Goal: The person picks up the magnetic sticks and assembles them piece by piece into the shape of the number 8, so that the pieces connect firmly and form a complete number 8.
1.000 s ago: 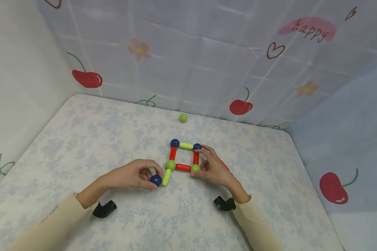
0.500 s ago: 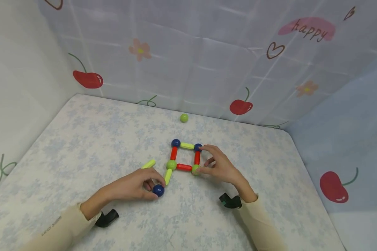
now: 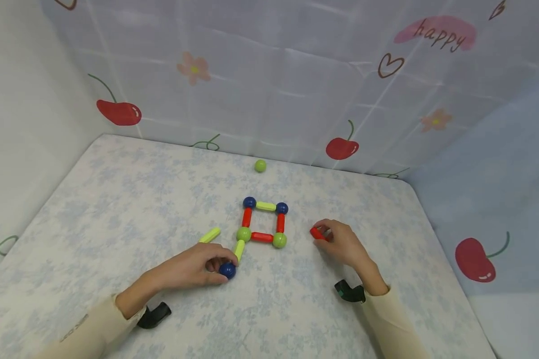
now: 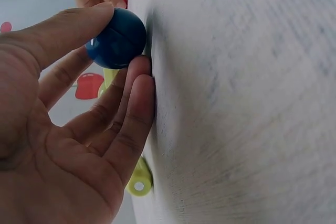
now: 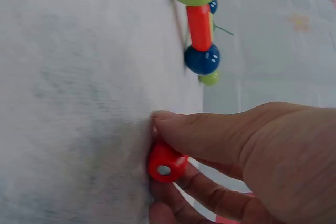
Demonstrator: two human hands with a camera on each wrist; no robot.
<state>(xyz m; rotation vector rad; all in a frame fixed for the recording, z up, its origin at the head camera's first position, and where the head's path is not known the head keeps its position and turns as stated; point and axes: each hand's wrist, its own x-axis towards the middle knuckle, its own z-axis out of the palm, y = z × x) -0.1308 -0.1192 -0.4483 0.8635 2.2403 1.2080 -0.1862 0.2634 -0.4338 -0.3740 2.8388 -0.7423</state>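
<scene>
My left hand pinches a blue ball between thumb and fingers, at the near end of a yellow-green magnetic rod. That rod runs from the green ball at the near left corner of a square of rods and balls. To the right of the square, my right hand grips a red magnetic rod low over the table. In the right wrist view, the red rod's end shows a silver metal disc, with the thumb above it and fingers below.
A loose yellow-green rod lies just beyond my left hand. One green ball sits near the table's back edge. The square's right side has a green ball and a blue ball. A printed curtain hangs behind the table.
My right hand has left the square's right side, moved right and taken hold of the red rod. My left hand has shifted slightly nearer with the blue ball, and the loose yellow-green rod has come into view.
</scene>
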